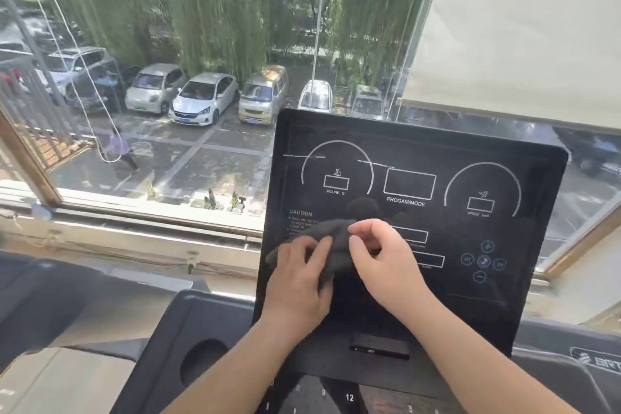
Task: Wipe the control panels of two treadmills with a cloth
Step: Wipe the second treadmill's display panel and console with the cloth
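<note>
control panel point(437, 151): black, glossy, upright and tilted back, facing me; white dial arcs, boxes, "CAUTION" and "PROGAM/MODE" print.
cloth point(337, 230): dark grey, bunched where I hold it, against the control panel's lower left, covering part of the CAUTION text.

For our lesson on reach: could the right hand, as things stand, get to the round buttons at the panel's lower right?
Probably yes. The right hand pinches the cloth at mid-panel; the round buttons lie just to its right on the same control panel, with nothing showing between them.
</note>
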`<action>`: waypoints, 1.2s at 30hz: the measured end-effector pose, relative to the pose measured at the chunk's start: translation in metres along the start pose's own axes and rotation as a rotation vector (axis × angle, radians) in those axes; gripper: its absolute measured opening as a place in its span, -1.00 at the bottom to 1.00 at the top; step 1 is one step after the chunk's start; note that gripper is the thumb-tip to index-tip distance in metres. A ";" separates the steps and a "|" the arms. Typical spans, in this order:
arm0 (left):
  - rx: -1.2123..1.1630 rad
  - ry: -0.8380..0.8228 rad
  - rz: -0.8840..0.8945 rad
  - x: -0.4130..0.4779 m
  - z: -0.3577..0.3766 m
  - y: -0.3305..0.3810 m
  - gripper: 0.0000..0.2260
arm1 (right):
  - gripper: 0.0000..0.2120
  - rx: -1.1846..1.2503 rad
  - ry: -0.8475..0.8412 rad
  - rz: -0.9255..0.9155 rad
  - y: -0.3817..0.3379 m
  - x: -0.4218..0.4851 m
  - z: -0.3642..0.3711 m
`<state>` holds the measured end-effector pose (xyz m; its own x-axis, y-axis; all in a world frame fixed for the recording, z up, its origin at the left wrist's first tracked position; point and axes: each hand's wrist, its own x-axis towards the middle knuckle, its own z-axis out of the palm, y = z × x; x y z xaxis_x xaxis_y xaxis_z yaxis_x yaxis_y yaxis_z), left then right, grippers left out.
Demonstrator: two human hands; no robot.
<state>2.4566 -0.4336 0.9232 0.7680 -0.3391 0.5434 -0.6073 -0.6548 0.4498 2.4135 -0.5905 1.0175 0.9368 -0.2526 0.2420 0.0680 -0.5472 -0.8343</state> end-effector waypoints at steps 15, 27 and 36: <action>0.209 0.214 -0.033 0.145 -0.044 0.019 -0.33 | -0.53 -0.765 0.163 -0.248 -0.027 0.121 -0.090; 0.479 0.068 0.501 0.197 -0.077 0.008 -0.33 | -0.57 -0.478 0.220 -0.170 -0.032 0.125 -0.096; 0.450 -0.141 0.747 0.128 -0.004 0.053 -0.23 | -0.59 -0.021 0.089 0.065 -0.036 0.141 -0.122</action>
<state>2.5221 -0.5087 1.0192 0.2382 -0.8453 0.4783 -0.8459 -0.4225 -0.3255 2.5014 -0.7044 1.1421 0.9048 -0.3573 0.2316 0.0003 -0.5435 -0.8394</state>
